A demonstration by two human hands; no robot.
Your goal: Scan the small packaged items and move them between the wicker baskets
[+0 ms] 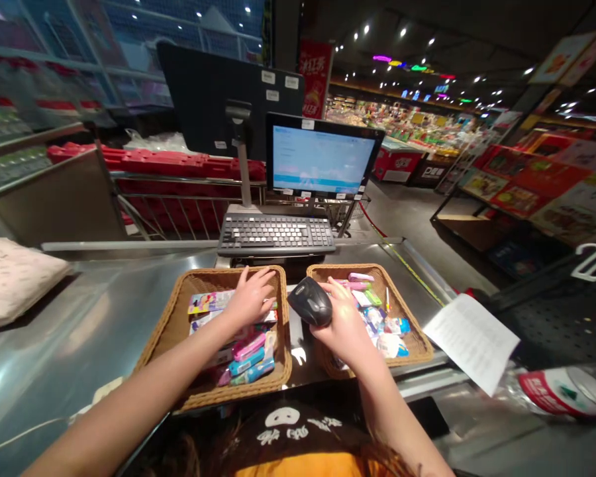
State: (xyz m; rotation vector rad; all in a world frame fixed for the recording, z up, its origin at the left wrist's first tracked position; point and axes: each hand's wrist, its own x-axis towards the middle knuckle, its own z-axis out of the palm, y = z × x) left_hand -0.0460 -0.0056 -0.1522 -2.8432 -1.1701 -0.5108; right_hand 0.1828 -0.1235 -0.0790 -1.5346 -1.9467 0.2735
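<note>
Two wicker baskets stand side by side on a metal counter. Over the left basket (179,298) my left hand (252,298) is spread, fingers apart, just above small colourful packages (248,354), holding nothing visible. My right hand (345,318) is wrapped round a black barcode scanner (310,303), whose head points left over the gap between the baskets. Behind that hand, the right basket (417,331) holds pink and green items (365,288) and small blue-and-white packets (375,319).
A keyboard (278,234) and a lit monitor (322,159) stand behind the baskets. At far left lies a pale patterned bundle (17,281). Paper (471,338) and a clear bottle with a red label (546,392) are at the right. A cable runs along the lower left.
</note>
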